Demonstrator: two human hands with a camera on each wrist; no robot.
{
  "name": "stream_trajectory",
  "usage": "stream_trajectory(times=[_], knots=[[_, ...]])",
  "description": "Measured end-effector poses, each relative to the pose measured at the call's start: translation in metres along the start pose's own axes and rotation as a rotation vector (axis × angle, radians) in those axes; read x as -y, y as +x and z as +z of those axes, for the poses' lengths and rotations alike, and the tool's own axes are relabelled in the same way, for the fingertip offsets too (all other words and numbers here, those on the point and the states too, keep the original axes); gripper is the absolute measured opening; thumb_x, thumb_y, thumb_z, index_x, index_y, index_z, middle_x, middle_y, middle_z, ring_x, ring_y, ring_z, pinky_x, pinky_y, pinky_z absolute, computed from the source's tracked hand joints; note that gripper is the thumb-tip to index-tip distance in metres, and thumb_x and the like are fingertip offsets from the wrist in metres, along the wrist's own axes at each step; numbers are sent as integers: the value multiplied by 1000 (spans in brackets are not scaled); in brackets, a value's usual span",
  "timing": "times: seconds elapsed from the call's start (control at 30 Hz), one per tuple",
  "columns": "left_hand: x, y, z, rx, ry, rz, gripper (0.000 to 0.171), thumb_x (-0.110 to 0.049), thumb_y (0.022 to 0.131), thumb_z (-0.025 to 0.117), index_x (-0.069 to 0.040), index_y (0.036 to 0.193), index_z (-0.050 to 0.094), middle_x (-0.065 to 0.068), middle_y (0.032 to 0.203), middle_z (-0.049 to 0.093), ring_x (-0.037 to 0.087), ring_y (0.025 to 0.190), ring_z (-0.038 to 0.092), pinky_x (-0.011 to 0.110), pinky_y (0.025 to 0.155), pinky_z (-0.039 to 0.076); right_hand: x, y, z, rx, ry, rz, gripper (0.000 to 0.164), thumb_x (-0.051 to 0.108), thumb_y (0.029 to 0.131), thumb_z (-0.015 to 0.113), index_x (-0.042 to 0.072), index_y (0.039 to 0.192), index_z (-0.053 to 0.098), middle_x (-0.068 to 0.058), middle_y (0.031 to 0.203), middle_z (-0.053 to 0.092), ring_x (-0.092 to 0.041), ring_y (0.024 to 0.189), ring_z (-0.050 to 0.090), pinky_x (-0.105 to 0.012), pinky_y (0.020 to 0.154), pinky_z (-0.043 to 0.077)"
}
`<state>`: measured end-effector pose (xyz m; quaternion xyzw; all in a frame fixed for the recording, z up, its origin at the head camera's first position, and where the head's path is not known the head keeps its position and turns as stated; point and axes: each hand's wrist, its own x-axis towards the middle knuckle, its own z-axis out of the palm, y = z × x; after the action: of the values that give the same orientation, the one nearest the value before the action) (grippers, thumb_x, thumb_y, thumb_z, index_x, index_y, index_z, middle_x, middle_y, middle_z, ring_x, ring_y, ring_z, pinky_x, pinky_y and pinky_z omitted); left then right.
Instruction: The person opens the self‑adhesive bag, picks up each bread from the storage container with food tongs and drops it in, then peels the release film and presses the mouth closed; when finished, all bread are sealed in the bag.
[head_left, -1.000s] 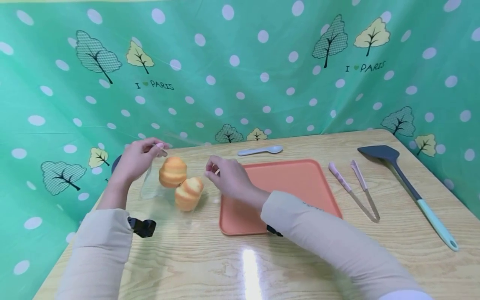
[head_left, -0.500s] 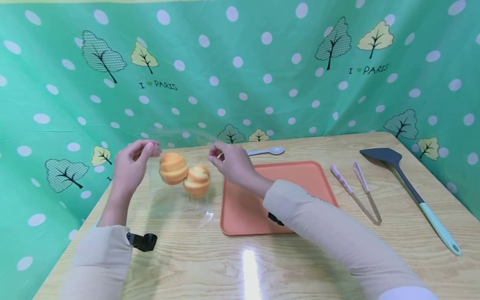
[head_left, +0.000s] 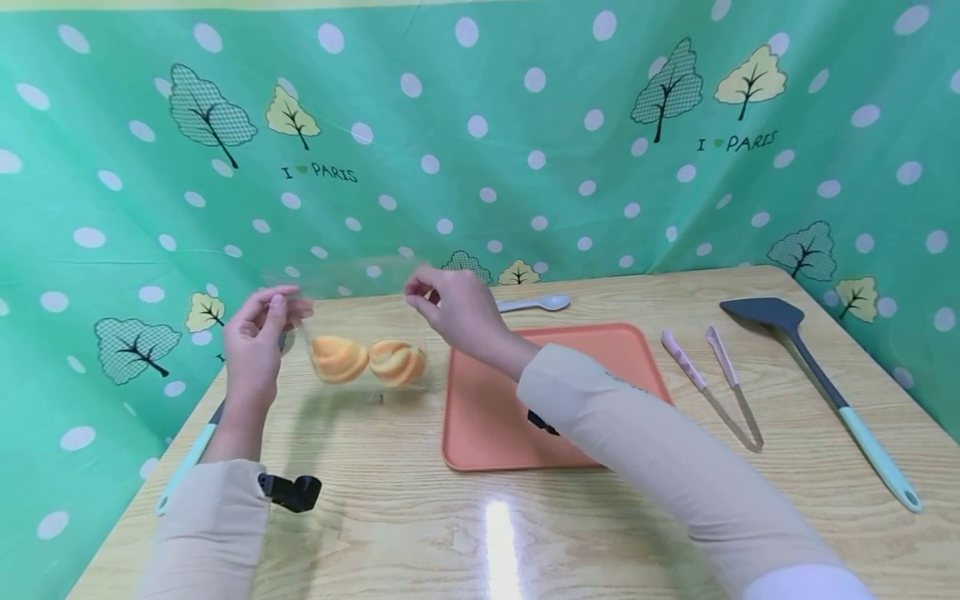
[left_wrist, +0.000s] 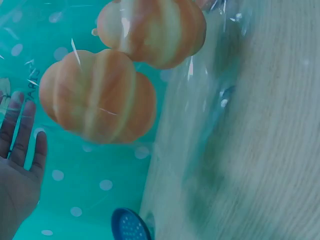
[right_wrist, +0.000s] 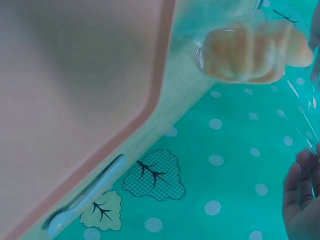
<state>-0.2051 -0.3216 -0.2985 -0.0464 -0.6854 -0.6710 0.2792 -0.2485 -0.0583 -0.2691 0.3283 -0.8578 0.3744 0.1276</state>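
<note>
A clear plastic bag [head_left: 360,279] hangs between my two hands, stretched across its top. Two golden bread rolls, a left roll [head_left: 337,360] and a right roll [head_left: 397,363], lie side by side at its bottom. My left hand [head_left: 255,333] pinches the upper left corner between thumb and index finger; in the left wrist view its other fingers [left_wrist: 22,132] spread out. The upper right corner is pinched by my right hand [head_left: 459,315], above the tray's left edge. The right wrist view shows the rolls [right_wrist: 245,52] through the film.
A coral tray [head_left: 487,417] lies right of the bag, with a pale spoon [head_left: 551,302] behind it. Farther right are pink-handled tongs [head_left: 712,392] and a dark spatula [head_left: 817,367]. A slotted spoon with a turquoise handle [head_left: 183,471] lies beneath my left forearm.
The rolls have gone from a tilted stack to lying level side by side at the bag's bottom. My left hand has shifted slightly left and down, and the right hand has risen.
</note>
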Motion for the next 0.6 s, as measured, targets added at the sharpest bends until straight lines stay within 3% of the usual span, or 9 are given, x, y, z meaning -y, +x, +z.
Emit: stream_trajectory(times=[0.17, 0.33, 0.43, 0.6], knots=[[7, -4, 2, -26, 12, -69, 21, -14, 104, 58, 2, 110, 70, -2, 86, 76, 10, 83, 71, 20, 82, 53, -2, 0, 4, 54, -24, 37, 10, 16, 101, 66, 13, 108, 72, 2, 96, 75, -10, 82, 66, -20, 74, 50], [14, -7, 2, -146, 104, -151, 22, -20, 105, 59, -3, 109, 72, -6, 82, 75, 8, 77, 70, 20, 76, 52, -10, 0, 5, 44, 27, 101, 13, 13, 100, 67, 15, 112, 72, -1, 96, 75, -10, 78, 65, -21, 69, 50], [16, -7, 2, -208, 79, -129, 20, -17, 105, 59, -4, 102, 74, -4, 77, 74, 8, 70, 70, 20, 71, 52, -15, 1, 4, 29, 93, 130, 16, 11, 99, 68, 15, 114, 73, -3, 93, 73, -13, 75, 62, -22, 65, 49], [13, -5, 2, -246, -43, -36, 22, -8, 102, 58, 4, 91, 73, 2, 68, 71, 12, 59, 67, 20, 62, 55, -21, 1, 0, 20, 251, 146, 27, 12, 99, 69, 17, 125, 71, -2, 90, 70, -15, 76, 62, -23, 63, 50]])
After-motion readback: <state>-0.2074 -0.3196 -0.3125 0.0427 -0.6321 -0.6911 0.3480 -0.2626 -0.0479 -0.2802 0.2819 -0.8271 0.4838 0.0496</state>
